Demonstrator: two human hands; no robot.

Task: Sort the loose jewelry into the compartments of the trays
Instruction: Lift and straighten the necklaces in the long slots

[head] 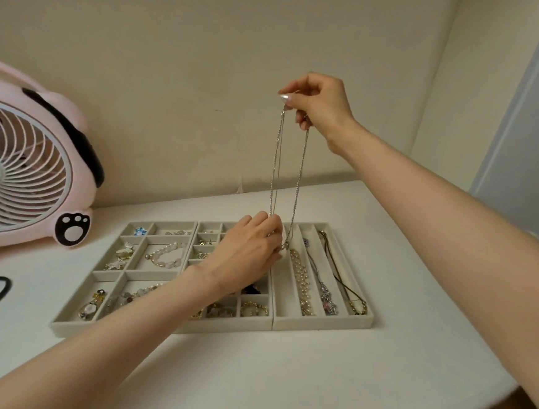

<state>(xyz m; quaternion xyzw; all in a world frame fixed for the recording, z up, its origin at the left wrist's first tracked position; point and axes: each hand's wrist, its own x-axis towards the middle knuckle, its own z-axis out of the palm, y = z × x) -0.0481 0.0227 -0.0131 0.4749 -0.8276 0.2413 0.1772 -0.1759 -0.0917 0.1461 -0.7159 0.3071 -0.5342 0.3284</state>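
1 silver chain (300, 174) hangs straight: right hand (321, 108) pinches its top, left hand (248, 251) pinches its bottom just above the trays (323, 326).

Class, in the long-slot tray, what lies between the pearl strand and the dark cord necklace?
A silver chain lies between them, seen in the head view.

Two hands, left hand (245, 247) and right hand (318, 105); one silver chain (300, 174); three trays (68, 325) on one bench (280, 382). The right tray (323, 326) has four long slots and three necklaces (301, 278). One pink fan (23, 165), one black cable (5, 290).
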